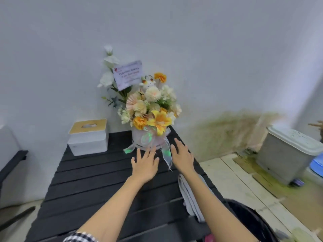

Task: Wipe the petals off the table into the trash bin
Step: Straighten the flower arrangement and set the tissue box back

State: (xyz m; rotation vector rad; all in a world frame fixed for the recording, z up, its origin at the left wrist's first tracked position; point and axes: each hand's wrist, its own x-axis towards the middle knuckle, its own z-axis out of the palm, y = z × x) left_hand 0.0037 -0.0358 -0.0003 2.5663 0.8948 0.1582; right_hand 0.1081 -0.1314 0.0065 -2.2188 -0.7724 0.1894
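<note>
A black slatted table point(97, 182) stretches ahead of me. At its far end stands a flower arrangement point(151, 112) in a pale round box with a sheer ribbon. My left hand point(145, 163) is stretched out with fingers spread, just in front of the box and holding nothing. My right hand point(181, 154) is also open, beside the box's right side near the ribbon. A grey cloth point(189, 194) lies on the table's right edge under my right forearm. A black trash bin point(251, 222) sits at the lower right beside the table. No loose petals show on the table.
A white tissue box point(88, 137) with a wooden lid stands at the table's far left. A grey lidded bin point(288, 154) stands on the floor at right by a stained wall. A dark bench point(12, 163) is at the left edge.
</note>
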